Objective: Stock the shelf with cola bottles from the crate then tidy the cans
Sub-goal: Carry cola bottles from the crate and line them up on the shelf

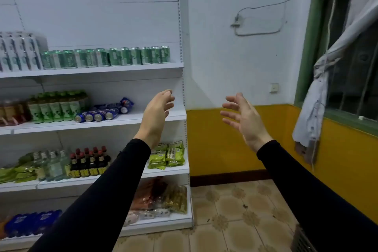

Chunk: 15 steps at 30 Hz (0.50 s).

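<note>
- Blue cans (100, 113) are laid on their sides on the second shelf (131, 119), beside green-labelled bottles (55, 106).
- Green cans (106, 57) are stood upright in a row on the top shelf.
- The left hand (156, 111) and right hand (243, 117) are raised, fingers spread, nothing held.
- No cola bottles or crate can be identified.

Both hands raised: L hand (156, 112) & R hand (244, 117), fingers loose, empty

A grey curtain (335, 63) hangs beside the green-framed window (347, 92).
</note>
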Motion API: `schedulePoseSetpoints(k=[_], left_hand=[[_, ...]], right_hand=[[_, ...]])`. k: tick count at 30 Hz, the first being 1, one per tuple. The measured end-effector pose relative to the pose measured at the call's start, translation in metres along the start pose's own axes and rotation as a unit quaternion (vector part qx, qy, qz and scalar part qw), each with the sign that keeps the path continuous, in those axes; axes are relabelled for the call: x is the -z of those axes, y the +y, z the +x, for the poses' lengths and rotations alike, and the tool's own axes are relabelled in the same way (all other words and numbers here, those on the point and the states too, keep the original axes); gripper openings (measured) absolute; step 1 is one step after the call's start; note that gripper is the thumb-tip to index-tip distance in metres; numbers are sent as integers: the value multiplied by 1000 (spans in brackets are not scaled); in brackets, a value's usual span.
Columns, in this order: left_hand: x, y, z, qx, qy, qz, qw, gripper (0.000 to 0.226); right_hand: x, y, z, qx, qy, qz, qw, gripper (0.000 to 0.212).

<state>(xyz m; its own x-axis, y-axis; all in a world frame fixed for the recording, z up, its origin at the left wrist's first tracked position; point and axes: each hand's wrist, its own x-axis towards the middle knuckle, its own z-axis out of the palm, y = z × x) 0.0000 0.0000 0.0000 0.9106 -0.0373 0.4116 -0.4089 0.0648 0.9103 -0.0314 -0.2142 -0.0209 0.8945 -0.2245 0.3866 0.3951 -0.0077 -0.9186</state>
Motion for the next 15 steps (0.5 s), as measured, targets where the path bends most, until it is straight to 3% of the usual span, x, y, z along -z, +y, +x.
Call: schedulePoseSetpoints(k=[7, 15], left_hand=[[-106, -25, 2, 29, -72, -53, 996, 32], [-261, -60, -11, 69, -156, -116, 979, 30]], right_hand=[[100, 7, -5, -7, 72, 24, 997, 43], [253, 21, -26, -40, 172, 24, 984, 49]])
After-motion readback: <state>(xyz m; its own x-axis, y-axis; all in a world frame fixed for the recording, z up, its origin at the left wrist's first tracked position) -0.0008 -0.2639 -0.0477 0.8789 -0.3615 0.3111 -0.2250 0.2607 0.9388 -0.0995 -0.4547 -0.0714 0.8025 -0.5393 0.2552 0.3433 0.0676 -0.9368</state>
